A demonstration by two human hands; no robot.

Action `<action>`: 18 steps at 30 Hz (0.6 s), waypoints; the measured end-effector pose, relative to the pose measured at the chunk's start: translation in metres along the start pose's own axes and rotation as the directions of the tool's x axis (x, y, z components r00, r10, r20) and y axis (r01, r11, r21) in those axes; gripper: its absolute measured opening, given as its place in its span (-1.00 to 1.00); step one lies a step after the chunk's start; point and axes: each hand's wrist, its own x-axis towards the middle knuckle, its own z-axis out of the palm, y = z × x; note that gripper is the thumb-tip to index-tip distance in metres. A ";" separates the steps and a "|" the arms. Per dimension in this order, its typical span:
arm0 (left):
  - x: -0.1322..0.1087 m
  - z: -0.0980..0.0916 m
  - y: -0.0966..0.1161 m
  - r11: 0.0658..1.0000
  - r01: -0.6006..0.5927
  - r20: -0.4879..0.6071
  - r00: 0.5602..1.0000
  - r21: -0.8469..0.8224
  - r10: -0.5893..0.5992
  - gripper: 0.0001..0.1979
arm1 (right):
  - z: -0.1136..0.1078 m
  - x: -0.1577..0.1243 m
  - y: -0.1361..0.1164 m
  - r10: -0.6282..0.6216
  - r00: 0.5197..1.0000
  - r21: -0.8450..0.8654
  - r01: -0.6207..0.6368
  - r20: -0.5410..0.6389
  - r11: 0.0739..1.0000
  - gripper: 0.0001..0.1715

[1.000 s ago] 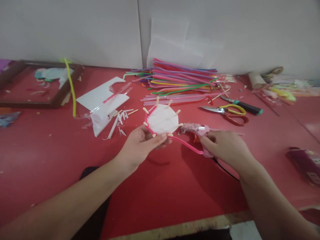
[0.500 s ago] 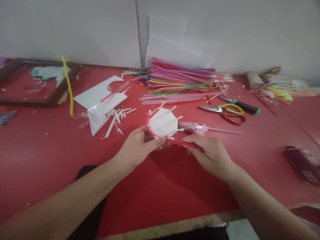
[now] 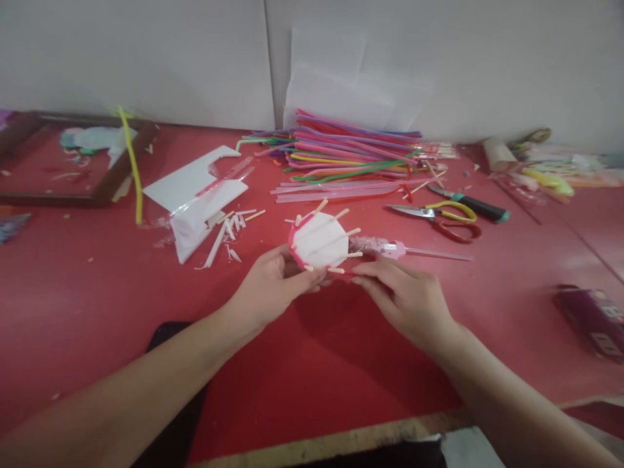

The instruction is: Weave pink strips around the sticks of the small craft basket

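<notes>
A round white disc (image 3: 322, 242) with several short wooden sticks standing around its edge is held above the red table. My left hand (image 3: 273, 279) grips its lower left side, thumb on the near rim and the other fingers partly hidden beneath. Along the disc's left and lower edge runs a pink-red pipe cleaner (image 3: 293, 242), woven by the sticks. My right hand (image 3: 402, 286) pinches the free stretch of this pipe cleaner close to the disc's lower right. Just behind the right fingers lies a pink glue gun (image 3: 394, 249).
Scissors (image 3: 439, 214) and a dark-handled cutter (image 3: 480, 208) lie at right. Behind the disc is a pile of coloured pipe cleaners (image 3: 351, 153). White board scraps (image 3: 195, 188), a wooden frame (image 3: 104, 188) and a dark phone-like object (image 3: 170, 390) are at left.
My right hand has slid its grip along the pipe cleaner toward the disc, leaving a shorter stretch showing between. The left hand keeps holding the disc, which has shifted slightly right.
</notes>
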 end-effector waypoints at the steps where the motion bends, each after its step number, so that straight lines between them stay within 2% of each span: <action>1: 0.000 0.001 0.001 1.000 0.021 0.015 1.000 -0.013 -0.021 -0.72 | -0.001 0.000 0.000 0.011 1.000 0.011 -0.011 0.004 1.000 -0.89; 5: -0.002 0.007 0.005 0.984 0.122 0.102 0.989 -0.129 -0.109 -0.72 | -0.006 0.002 -0.002 0.033 0.999 0.088 -0.031 -0.026 0.996 -0.87; 7: -0.002 0.008 0.006 0.972 0.145 0.109 0.986 -0.184 -0.126 -0.74 | -0.008 0.002 -0.004 0.022 0.999 0.117 -0.019 -0.031 0.993 -0.88; 10: -0.003 0.008 0.007 0.951 0.188 0.091 0.981 -0.246 -0.170 -0.84 | -0.008 0.001 -0.006 -0.081 0.997 0.171 0.080 0.002 0.982 -0.87; 14: -0.003 0.007 0.008 0.905 0.302 0.086 0.953 -0.300 -0.289 -0.96 | -0.006 -0.001 -0.003 -0.262 0.964 0.199 0.250 0.036 0.947 -0.78; 16: -0.003 0.007 0.009 0.889 0.337 0.103 0.941 -0.310 -0.321 -0.95 | -0.007 -0.001 -0.002 -0.287 0.957 0.193 0.274 0.037 0.942 -0.76; 18: -0.003 0.007 0.009 0.891 0.337 0.126 0.941 -0.304 -0.313 -0.96 | -0.009 0.000 -0.001 -0.246 0.969 0.185 0.236 0.033 0.954 -0.80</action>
